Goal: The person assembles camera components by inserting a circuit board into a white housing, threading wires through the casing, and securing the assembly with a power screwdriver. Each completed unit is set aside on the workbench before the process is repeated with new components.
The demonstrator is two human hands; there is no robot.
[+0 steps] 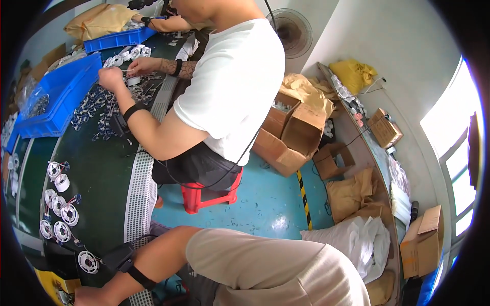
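My right arm enters along the lower edge in a beige sleeve, with a black strap and a small dark device on the forearm. My right hand [92,296] is at the bottom left, cut off by the picture's edge, and its fingers are hidden. Nearest to it are a yellow bin [45,282] with small parts and a white ring-shaped part [88,261] with wires. Several more white ring-shaped parts [62,231] with short wires and small connectors lie on the dark green belt [97,188]. My left hand is out of view.
A co-worker [240,86] in a white shirt sits on a red stool [212,196], both hands over a pile of wired parts [97,109]. Beyond stand blue crates [76,86]. To the right are cardboard boxes [291,130], white sacks [352,239] and a long shelf [377,153].
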